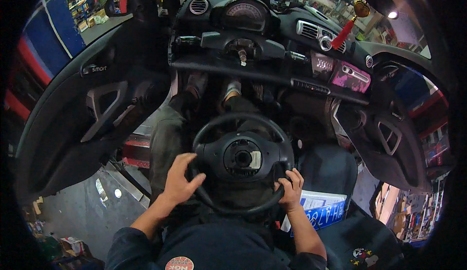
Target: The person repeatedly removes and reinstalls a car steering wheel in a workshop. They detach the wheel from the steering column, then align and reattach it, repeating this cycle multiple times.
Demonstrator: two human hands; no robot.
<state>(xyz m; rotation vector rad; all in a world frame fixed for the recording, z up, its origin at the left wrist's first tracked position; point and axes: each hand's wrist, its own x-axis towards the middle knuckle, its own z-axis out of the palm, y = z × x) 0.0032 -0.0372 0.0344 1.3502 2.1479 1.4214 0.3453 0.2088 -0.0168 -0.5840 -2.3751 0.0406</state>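
A black steering wheel (242, 120), detached from the column, lies over my lap; its hub is uncovered and shows a round recess with a pale label. My right hand (292, 192) is closed around the lower right of its rim. At the left side of the rim is my left hand (182, 180), thumb and fingers apart in a loose curve; it appears to touch the rim without closing on it. Ahead, the bare steering column (242, 55) sticks out of the dashboard, with a stalk on either side.
The open left door (97, 109) and right door (384, 129) flank me. On the passenger seat (328, 167) lie papers (318, 199) and a blue licence plate (323, 217). The dashboard (219, 68) spans the front. A red tassel (343, 34) hangs at upper right.
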